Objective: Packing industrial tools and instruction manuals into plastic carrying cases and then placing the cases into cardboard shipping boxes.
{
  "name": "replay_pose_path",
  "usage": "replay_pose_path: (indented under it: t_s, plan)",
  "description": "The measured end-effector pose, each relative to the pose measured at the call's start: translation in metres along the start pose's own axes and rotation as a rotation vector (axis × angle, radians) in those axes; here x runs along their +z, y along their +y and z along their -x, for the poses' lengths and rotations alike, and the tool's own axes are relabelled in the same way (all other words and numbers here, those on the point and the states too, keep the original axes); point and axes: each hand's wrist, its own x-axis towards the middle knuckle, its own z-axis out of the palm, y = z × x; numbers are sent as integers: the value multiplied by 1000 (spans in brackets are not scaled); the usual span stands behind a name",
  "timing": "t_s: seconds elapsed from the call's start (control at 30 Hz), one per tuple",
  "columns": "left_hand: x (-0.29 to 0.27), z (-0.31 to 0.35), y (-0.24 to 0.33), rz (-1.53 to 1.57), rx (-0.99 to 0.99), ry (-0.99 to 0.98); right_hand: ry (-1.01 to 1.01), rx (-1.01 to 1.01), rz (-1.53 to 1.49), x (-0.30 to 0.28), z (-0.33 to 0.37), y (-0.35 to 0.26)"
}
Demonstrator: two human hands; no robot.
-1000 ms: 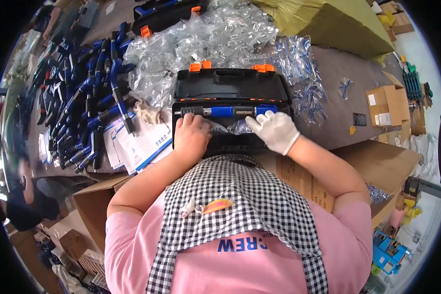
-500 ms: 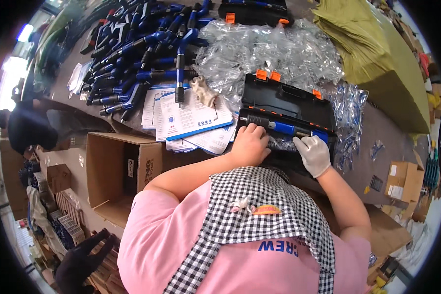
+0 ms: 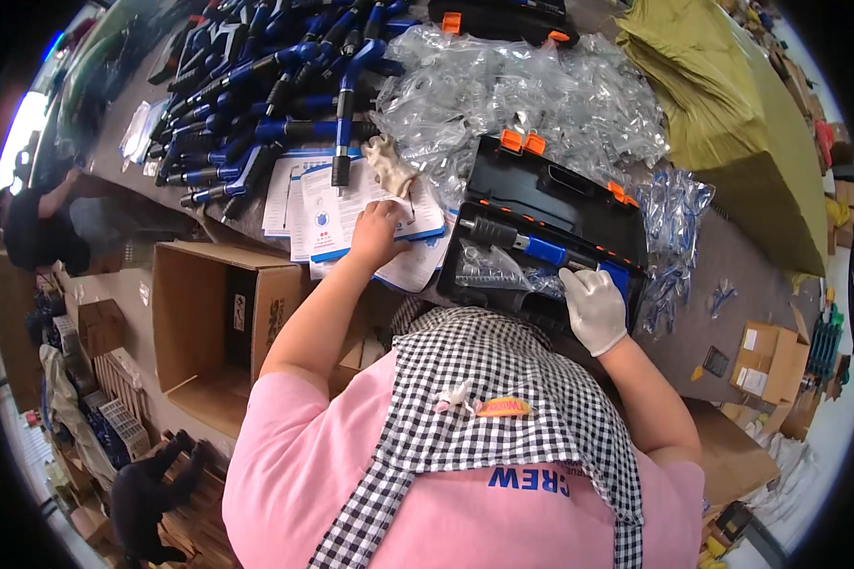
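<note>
Black case (image 3: pixel 546 197) holds blue tool (image 3: pixel 545 249), bagged parts (image 3: pixel 490 269); right fingers (image 3: pixel 580 279) and left fingers (image 3: pixel 378 212) partly curled, grips unclear.

Two hands (image 3: pixel 380 233), two black cases (image 3: pixel 562 194), one yellow sack (image 3: pixel 697 95) — blue tools (image 3: pixel 344 106) too heaped to count.

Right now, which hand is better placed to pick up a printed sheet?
Probably the left hand: it is over the printed sheets, while the gloved right hand is at the open black case.
</note>
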Motion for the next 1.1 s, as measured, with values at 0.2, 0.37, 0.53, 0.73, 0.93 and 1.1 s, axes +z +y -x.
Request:
replay_pose_path:
  t_s: [0.2,0.37,0.53,0.73,0.93,1.1]
  plan:
    - [-3,-3,-11,107,-32,-36,-37,-67,25,-9,-1,7]
    - [-15,-2,3,114,-53,-30,-126,-32,50,-13,3,8]
    - [-2,-1,6,8,10,43,-105,-24,51,-24,-1,2]
    - [-8,-4,3,48,-41,-42,-60,-12,-3,-44,1,8]
    - [-1,-8,-9,80,-51,-71,-34,-32,-12,-55,-1,12]
    - [-5,-5,-2,119,-32,-42,-41,-48,-40,-66,-4,10]
